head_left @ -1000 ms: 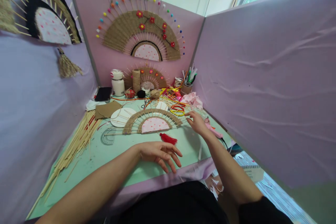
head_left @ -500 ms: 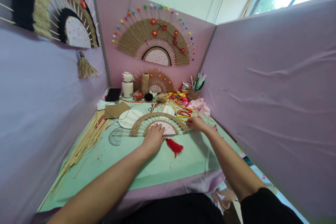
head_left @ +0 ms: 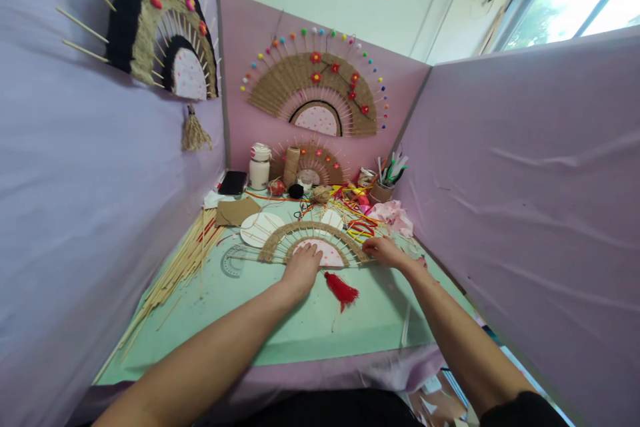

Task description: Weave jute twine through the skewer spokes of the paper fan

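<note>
A half-round handmade fan of thin sticks and brown twine lies on the green tabletop, with a pink-dotted white half-disc at its centre. My left hand rests flat on this half-disc, fingers stretched out and holding nothing. At the fan's right end, my right hand has its fingers bent together on the twine edge; the exact grip is too small to see. A red tassel lies just below the fan's lower edge. Left of the fan is a clear protractor.
Loose sticks lie along the left side, near brown card and a white disc. Behind stand a phone, a white bottle, twine and a pen pot. Finished fans hang on the partitions.
The head view has turned, so everything sits further right in the picture. Both hands keep about the same places on the fan, which has not visibly moved on the table.
</note>
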